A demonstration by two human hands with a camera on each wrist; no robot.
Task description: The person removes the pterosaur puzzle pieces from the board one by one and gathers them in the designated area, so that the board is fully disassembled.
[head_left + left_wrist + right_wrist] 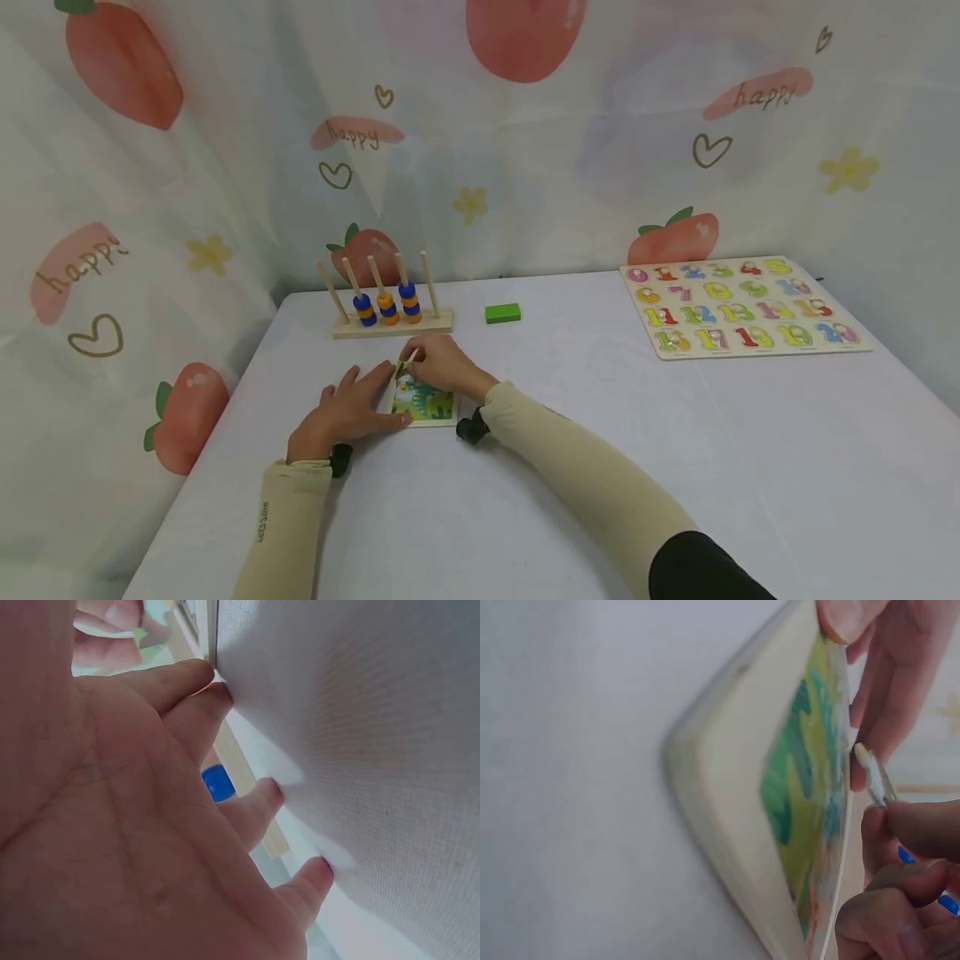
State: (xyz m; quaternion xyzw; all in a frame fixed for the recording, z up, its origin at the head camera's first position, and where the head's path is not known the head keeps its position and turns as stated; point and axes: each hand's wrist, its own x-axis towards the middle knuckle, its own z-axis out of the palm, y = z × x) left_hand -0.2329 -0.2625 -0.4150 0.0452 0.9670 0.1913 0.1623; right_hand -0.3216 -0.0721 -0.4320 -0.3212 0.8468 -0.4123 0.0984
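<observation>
A small picture puzzle board with a green cartoon scene and a pale wooden frame lies on the white table. My left hand spreads its fingers along the board's left side, the thumb resting on its lower edge. In the left wrist view the fingertips touch the cloth, the forefinger against the frame. Over the board's upper left corner, my right hand pinches a small, thin puzzle piece between thumb and forefinger. The right wrist view shows this piece tilted, close above the picture.
Behind the hands stands a wooden peg stand with blue and orange beads on three of its pegs. A green block lies to its right. At the far right is a number puzzle board. A patterned curtain hangs behind the table.
</observation>
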